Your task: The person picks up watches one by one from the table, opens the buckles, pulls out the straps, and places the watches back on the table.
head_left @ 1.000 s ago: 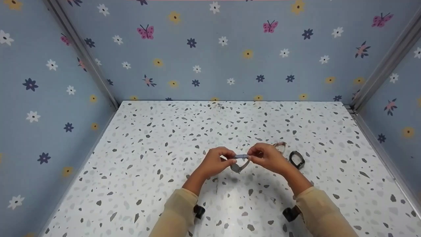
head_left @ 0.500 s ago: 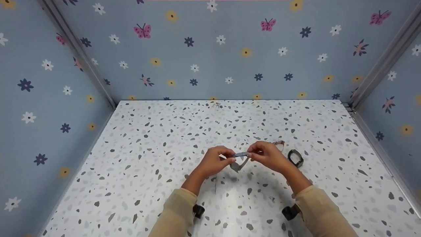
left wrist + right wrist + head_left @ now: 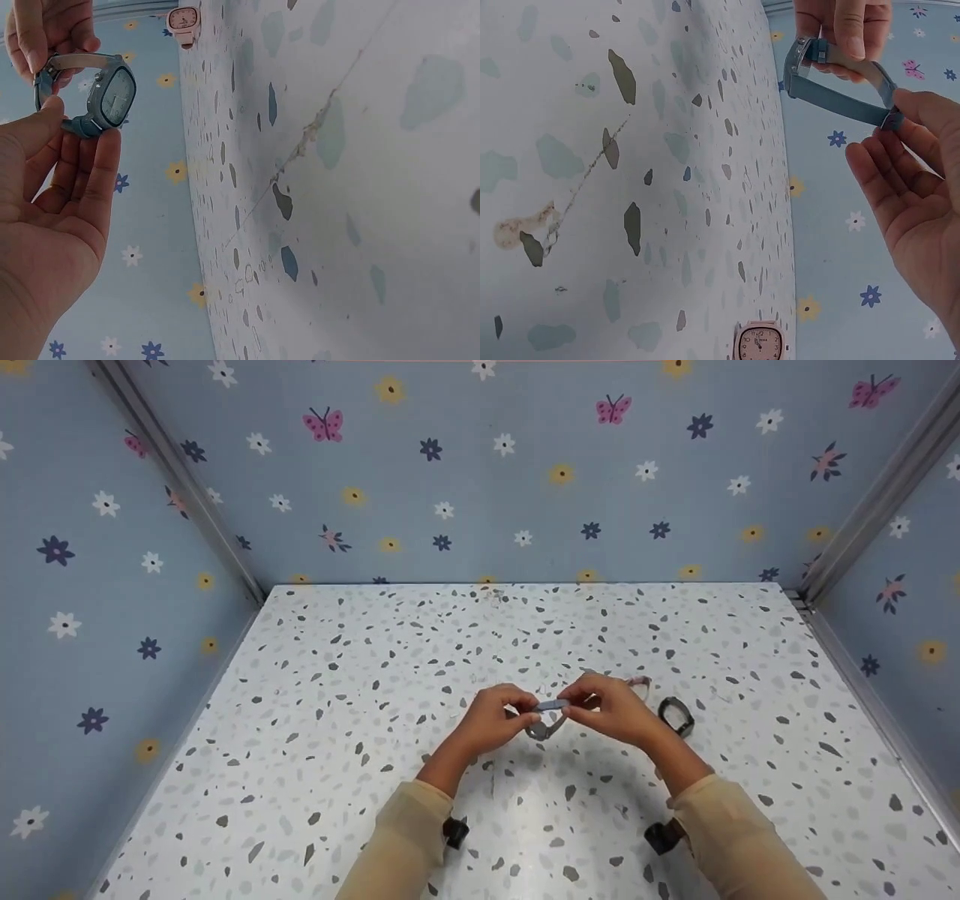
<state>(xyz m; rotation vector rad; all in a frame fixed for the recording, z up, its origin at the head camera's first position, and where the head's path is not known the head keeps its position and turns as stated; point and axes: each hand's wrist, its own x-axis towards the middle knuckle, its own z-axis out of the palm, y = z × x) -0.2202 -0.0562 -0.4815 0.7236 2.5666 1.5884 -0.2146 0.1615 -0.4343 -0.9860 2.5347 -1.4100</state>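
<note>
A blue-grey wristwatch (image 3: 553,705) is held up over the table between both hands, its strap closed into a loop. My left hand (image 3: 491,721) pinches the strap near the watch case, thumb on one side and fingers on the other. In the left wrist view the square dial (image 3: 118,96) faces outward beside the left fingertips. On the opposite part of the loop, my right hand (image 3: 609,709) pinches the strap by the buckle (image 3: 891,120) between thumb and finger. Whether the buckle is fully fastened cannot be told.
A black watch (image 3: 677,716) lies on the speckled white table (image 3: 390,660), right of the right hand. Just behind that hand is a pink watch (image 3: 640,685), partly hidden in the head view; its dial (image 3: 760,343) shows in the right wrist view. Flower-patterned panels (image 3: 480,472) enclose the table.
Both hands and the blue-grey watch appear slightly higher in the head view, and the strap's tilt has shifted a little. Both hands keep their hold on it.
</note>
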